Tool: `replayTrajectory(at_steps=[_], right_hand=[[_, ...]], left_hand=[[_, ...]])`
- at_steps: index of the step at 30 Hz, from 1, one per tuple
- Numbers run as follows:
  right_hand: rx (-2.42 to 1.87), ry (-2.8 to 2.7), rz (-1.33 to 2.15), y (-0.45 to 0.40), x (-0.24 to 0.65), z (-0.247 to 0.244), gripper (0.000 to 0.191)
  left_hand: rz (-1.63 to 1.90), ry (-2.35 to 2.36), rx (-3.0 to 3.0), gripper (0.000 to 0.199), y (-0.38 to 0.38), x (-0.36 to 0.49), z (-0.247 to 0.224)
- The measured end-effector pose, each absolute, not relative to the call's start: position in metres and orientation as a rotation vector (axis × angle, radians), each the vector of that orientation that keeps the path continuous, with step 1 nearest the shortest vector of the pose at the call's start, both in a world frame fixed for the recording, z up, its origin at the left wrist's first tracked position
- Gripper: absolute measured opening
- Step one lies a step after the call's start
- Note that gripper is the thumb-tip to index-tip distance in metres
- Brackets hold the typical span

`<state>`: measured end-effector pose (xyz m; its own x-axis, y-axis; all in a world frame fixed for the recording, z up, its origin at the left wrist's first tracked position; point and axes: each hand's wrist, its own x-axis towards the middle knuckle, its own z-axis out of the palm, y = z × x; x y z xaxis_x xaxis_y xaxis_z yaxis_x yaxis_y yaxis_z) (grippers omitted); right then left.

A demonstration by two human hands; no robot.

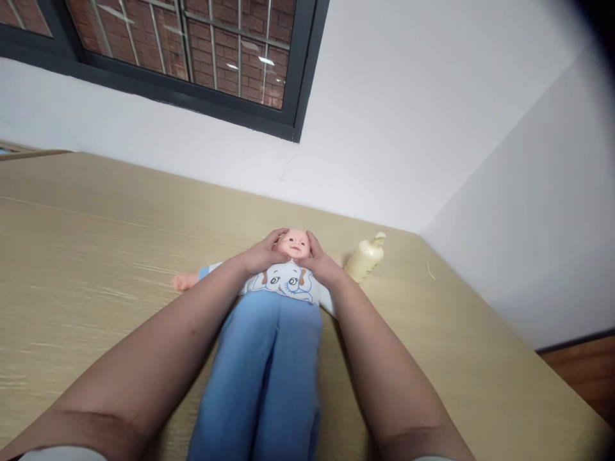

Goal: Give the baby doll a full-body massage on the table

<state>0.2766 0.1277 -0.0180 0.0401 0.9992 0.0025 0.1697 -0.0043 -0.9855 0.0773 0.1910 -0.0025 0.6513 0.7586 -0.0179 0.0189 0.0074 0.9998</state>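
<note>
Forearms [161,355] nearest; left hand [264,255] and right hand [321,262] hold head [295,243] of doll [273,333], fingers [312,243] curved round both sides. Doll lies face-up on counter [120,237]; cream bottle [366,257] right of head.

The head camera faces forward and down from near, above and behind the left hand [265,254] and right hand [325,264].

A doll [271,320] lies face up on the table [120,237], head toward the wall [384,128] behind, legs toward the viewer; the left hand [266,253] and right hand [321,261] flank its head, a bottle [366,259] stands right of the right hand, and a window [192,51] sits above, to the left
</note>
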Motion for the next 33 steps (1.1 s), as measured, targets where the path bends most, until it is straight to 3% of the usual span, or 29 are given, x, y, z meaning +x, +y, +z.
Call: replayTrajectory(at_steps=[12, 24, 33], right_hand=[[-1.073, -1.151, 1.285, 0.123, 0.282, -0.019, 0.116], [-1.301, -1.324, 1.093, 0.122, 0.273, -0.012, 0.127], [-1.360, -1.332, 1.047, 0.128, 0.278, -0.020, 0.121]], left_hand=[[0.688, 0.545, 1.174, 0.093, 0.195, 0.074, -0.008], [0.652, 0.717, 1.472, 0.104, 0.188, 0.077, 0.002], [0.674, 0.670, 1.439, 0.102, 0.189, 0.077, -0.001]])
